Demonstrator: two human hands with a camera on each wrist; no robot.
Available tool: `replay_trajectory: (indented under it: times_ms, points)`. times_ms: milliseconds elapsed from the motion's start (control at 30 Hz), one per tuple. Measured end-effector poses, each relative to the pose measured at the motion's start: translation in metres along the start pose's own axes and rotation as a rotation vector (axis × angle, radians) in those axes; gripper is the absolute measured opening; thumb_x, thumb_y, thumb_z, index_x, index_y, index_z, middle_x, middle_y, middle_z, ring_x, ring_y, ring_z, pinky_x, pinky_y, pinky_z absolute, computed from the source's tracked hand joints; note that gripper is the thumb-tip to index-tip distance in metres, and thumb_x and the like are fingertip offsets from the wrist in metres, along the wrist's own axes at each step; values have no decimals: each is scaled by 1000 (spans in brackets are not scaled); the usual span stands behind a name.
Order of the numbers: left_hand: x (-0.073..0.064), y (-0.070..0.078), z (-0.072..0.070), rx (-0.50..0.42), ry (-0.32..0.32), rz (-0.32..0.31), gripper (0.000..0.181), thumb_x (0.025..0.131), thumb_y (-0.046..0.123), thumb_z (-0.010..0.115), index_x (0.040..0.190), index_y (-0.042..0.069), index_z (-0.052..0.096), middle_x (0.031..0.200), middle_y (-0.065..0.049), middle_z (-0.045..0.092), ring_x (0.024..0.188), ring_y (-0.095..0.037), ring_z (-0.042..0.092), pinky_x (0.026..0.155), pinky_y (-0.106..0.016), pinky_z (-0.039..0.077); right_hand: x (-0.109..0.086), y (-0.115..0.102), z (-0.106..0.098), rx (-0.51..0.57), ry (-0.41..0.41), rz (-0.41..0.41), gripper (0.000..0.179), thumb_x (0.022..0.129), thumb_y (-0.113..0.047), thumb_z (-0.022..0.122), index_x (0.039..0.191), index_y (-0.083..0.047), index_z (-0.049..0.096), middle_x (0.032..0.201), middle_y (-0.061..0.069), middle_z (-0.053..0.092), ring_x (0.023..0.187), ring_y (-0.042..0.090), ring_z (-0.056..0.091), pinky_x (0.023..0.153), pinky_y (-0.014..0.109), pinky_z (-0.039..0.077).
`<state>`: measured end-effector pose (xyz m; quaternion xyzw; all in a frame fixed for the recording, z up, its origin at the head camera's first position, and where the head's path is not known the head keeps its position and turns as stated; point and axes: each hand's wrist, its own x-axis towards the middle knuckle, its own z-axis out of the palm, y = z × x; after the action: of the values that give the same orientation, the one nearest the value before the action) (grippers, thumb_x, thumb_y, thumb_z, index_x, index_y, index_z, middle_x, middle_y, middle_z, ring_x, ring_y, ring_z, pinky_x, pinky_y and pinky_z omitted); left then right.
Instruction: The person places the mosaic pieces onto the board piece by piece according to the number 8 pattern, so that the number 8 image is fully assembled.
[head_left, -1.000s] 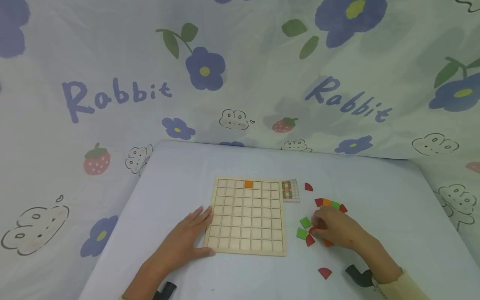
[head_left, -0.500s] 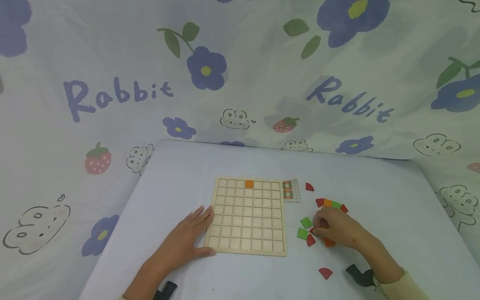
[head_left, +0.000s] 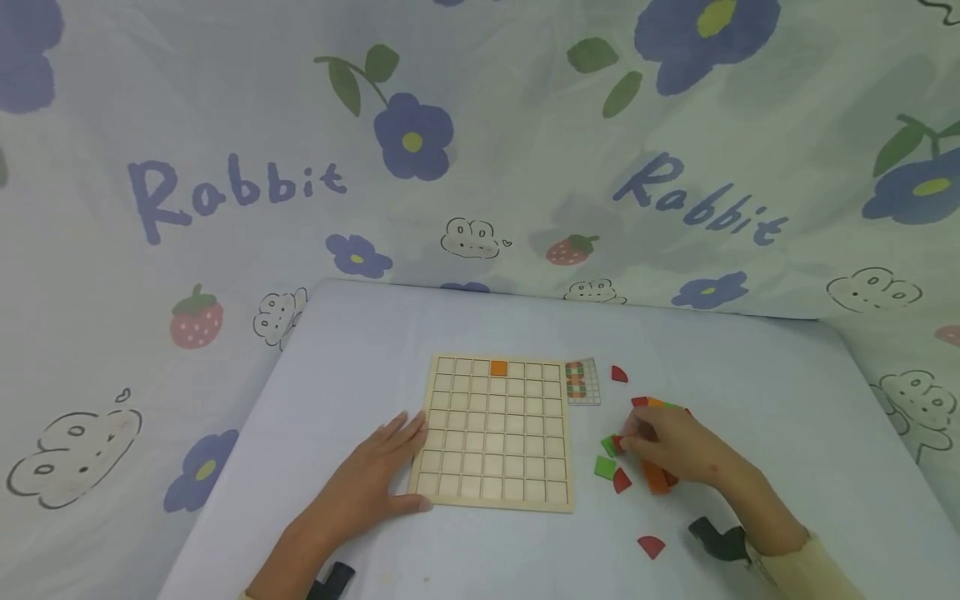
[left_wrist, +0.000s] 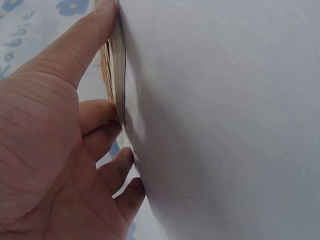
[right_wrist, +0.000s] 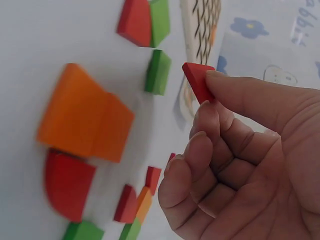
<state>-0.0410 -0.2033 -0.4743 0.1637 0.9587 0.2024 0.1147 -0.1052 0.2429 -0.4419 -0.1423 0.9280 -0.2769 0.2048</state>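
A wooden grid board point(head_left: 491, 433) lies mid-table, an orange square tile point(head_left: 498, 367) in its back row. My left hand point(head_left: 367, 471) rests at the board's left edge, fingers extended, the thumb at the near corner. In the left wrist view the fingertips point(left_wrist: 131, 192) touch the white surface beside the board's edge. Between thumb and index finger, my right hand point(head_left: 675, 442) pinches a red quarter-circle tile point(right_wrist: 197, 82), held over the loose tiles. Beneath and around that hand lie orange tiles point(head_left: 655, 481), a green square tile point(head_left: 605, 467) and another red quarter-circle tile point(head_left: 622, 480).
A small pattern card point(head_left: 592, 383) touches the board's right edge. Red quarter-circle pieces lie apart, one behind point(head_left: 618, 374) and one toward the front point(head_left: 651, 547). Black angled objects sit near both wrists. Printed rabbit-and-flower fabric point(head_left: 480, 150) stands behind the table.
My right hand has lifted slightly with the red tile, which now overlaps a green tile in the head view. More of the orange tiles shows beneath it. The left hand stays still.
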Motion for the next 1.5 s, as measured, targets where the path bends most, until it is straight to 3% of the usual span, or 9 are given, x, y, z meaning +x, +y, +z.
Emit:
replay_trajectory:
  times_ms: [267,500,833,1233,1500]
  points:
    - [0,0,-1,-11,-10,10,104,78,54,87,160,9,42,171,3,26,159,-29,20,128,-51,22,23,-12,-3,53,53,-39,9,97,-19,75,96,-14,68,78,-3,62,75,16,57,60,25,56]
    - [0,-3,-2,-21,-33,34,101,84,55,82,163,10,37,172,3,22,159,-28,16,129,-51,19,52,-19,-7,15,93,-118,8,99,-18,73,94,-13,70,78,-5,61,74,15,56,62,25,53]
    - [1,-1,-2,-27,-37,27,101,84,52,83,163,10,36,172,3,22,160,-27,15,129,-50,17,91,-45,-13,51,88,-142,11,102,-19,68,95,-10,70,79,2,66,70,16,57,59,31,53]
    - [1,-1,-1,-39,-32,19,100,84,51,83,163,10,37,172,4,22,160,-27,15,129,-50,17,133,-64,-1,93,78,-170,14,103,-20,66,96,-8,73,82,3,68,73,17,58,63,32,53]
    - [0,-2,-1,-60,-29,13,100,83,51,84,162,10,38,172,5,22,160,-27,15,129,-50,17,152,-78,14,58,62,-145,14,100,-15,65,91,-8,72,81,0,66,76,16,57,67,30,51]
